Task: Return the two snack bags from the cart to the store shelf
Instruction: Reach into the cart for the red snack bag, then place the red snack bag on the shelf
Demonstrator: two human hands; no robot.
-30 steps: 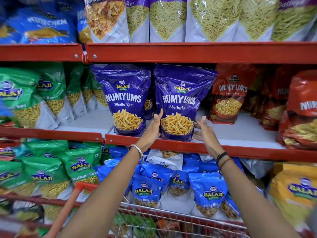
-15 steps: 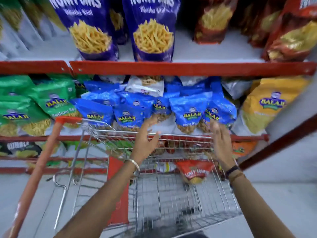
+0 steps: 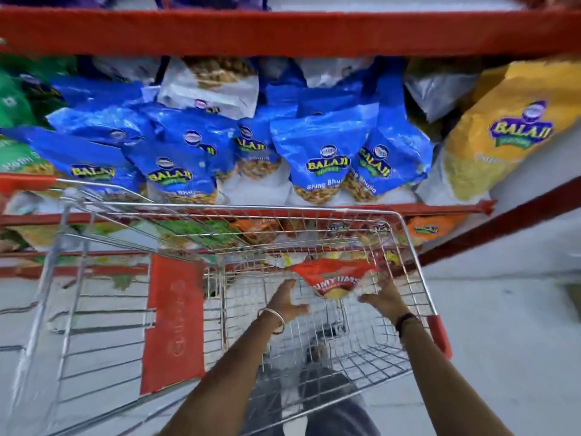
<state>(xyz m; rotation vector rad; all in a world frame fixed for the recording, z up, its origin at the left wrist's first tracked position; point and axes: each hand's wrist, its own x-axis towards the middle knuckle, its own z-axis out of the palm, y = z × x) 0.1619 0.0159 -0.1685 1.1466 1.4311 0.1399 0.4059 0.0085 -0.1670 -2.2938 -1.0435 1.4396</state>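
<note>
A red Numyums snack bag (image 3: 333, 278) lies at the far end inside the wire cart (image 3: 314, 211). Both my hands are down in the cart basket. My left hand (image 3: 287, 302) is just left of the bag, fingers spread, holding nothing. On the bag's right, my right hand (image 3: 382, 297) has its fingers apart and its fingertips at the bag's lower right corner; blur hides whether they press on it. The red store shelf edge (image 3: 283, 29) runs across the top, and the purple bags above it are almost out of view.
Blue Balaji bags (image 3: 323, 152) fill the shelf just beyond the cart, with green bags (image 3: 15, 105) at left and a big yellow bag (image 3: 509, 130) at right. A red panel (image 3: 176, 322) stands inside the cart at left. Grey floor lies to the right.
My view has tipped down from the purple-bag shelf to the cart. Both hands left the shelved purple bag and dropped into the basket beside the red bag.
</note>
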